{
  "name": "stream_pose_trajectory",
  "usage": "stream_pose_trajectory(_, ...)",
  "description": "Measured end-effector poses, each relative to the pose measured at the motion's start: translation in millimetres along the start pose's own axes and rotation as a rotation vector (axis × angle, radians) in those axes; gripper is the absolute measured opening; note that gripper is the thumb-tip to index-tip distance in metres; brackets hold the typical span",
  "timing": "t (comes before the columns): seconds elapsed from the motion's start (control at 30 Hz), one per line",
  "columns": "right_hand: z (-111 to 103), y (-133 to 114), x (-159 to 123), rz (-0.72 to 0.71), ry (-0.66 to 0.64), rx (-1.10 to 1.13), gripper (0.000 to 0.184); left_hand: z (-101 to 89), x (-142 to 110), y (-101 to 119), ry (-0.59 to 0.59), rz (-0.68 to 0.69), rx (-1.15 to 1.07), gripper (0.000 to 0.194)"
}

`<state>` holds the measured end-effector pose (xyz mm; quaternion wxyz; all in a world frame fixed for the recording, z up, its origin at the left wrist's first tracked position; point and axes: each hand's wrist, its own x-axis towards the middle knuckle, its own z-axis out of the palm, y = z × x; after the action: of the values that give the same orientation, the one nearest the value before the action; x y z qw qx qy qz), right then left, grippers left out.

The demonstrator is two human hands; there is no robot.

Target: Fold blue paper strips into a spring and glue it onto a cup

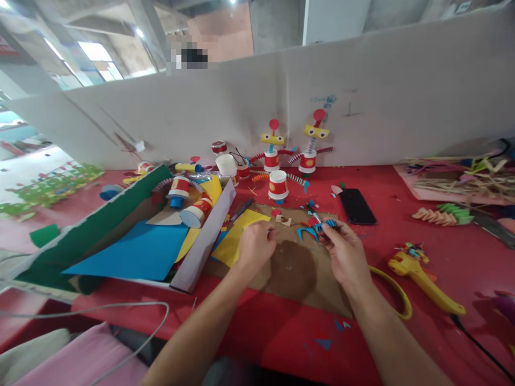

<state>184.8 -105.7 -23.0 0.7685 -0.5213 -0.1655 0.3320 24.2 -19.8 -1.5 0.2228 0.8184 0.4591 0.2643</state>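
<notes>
My right hand [346, 251] pinches a blue accordion-folded paper strip [329, 223] above the brown cardboard mat [295, 292]. A blue claw-shaped paper piece [306, 234] shows just left of those fingertips; I cannot tell whether it is joined to the strip. Over the mat's left side, my left hand [255, 244] is closed with thumb and fingers together; what it holds, if anything, is hidden. Under and behind it lies a yellow paper sheet [231, 247]. Straight ahead, a red-and-white paper cup [278, 185] stands with one orange and one striped folded arm.
Two finished-looking cup figures [272, 160] stand by the grey partition [362, 107]. On the left, a box [203, 236] holds blue paper [132, 252] and more cup figures. To the right are a black phone [357, 206], a yellow glue gun [428, 284] with a cord, and craft sticks [454, 177].
</notes>
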Motion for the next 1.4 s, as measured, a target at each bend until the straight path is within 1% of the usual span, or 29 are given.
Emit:
stream_pose_trajectory(0.1, -3, 6, 0, -0.062, -0.030, -0.030, 0.028, 11.1, 11, 3, 0.014, -0.090, -0.354, 0.014)
stream_pose_trajectory(0.17, -7, 11, 1, -0.124, -0.056, -0.075, 0.029, 20.0, 12, 1, 0.105, -0.126, -0.522, 0.016)
stream_pose_trajectory(0.2, -8, 12, 2, -0.150, -0.063, -0.100, 0.030, 23.5, 12, -1, 0.155, -0.096, -0.538, 0.017)
stream_pose_trajectory(0.23, -9, 12, 4, -0.170, -0.064, -0.123, 0.031, 26.0, 12, -4, 0.177, -0.048, -0.527, 0.019)
stream_pose_trajectory(0.3, -4, 5, 11, -0.199, -0.059, -0.168, 0.034, 28.7, 12, -13, 0.184, 0.057, -0.456, 0.023)
stream_pose_trajectory(0.33, 3, -2, 17, -0.218, -0.065, -0.196, 0.035, 29.4, 12, -17, 0.179, 0.099, -0.405, 0.026)
stream_pose_trajectory(0.4, 24, -20, 32, -0.301, -0.114, -0.286, 0.036, 31.0, 12, -24, 0.185, 0.157, -0.307, 0.031)
stream_pose_trajectory(0.47, 54, -38, 54, -0.435, -0.236, -0.452, 0.033, 33.7, 11, -28, 0.184, 0.236, -0.209, 0.033)
stream_pose_trajectory(0.53, 84, -48, 79, -0.555, -0.313, -0.589, 0.030, 37.2, 10, -29, 0.172, 0.337, -0.100, 0.033)
stream_pose_trajectory(0.6, 109, -49, 104, -0.604, -0.361, -0.684, 0.028, 40.5, 9, -29, 0.166, 0.399, -0.012, 0.030)
stream_pose_trajectory(0.63, 117, -46, 114, -0.622, -0.379, -0.744, 0.028, 41.9, 9, -29, 0.173, 0.411, 0.018, 0.029)
stream_pose_trajectory(0.7, 127, -38, 130, -0.654, -0.402, -0.844, 0.029, 44.1, 9, -30, 0.190, 0.421, 0.050, 0.027)
stream_pose_trajectory(0.77, 130, -32, 139, -0.670, -0.418, -0.906, 0.029, 45.6, 11, -30, 0.187, 0.433, 0.066, 0.026)
stream_pose_trajectory(0.83, 130, -27, 141, -0.675, -0.428, -0.941, 0.029, 46.8, 11, -29, 0.164, 0.443, 0.078, 0.024)
stream_pose_trajectory(0.93, 128, -24, 141, -0.674, -0.440, -0.978, 0.029, 48.3, 11, -27, 0.138, 0.445, 0.091, 0.022)
stream_pose_trajectory(1.1, 126, -20, 139, -0.676, -0.452, -1.021, 0.030, 50.1, 9, -24, 0.138, 0.447, 0.066, 0.019)
stream_pose_trajectory(1.27, 125, -20, 135, -0.700, -0.421, -1.051, 0.030, 49.4, 8, -22, 0.107, 0.441, 0.069, 0.016)
stream_pose_trajectory(1.4, 126, -20, 135, -0.705, -0.415, -1.053, 0.030, 50.1, 8, -23, 0.112, 0.454, 0.078, 0.017)
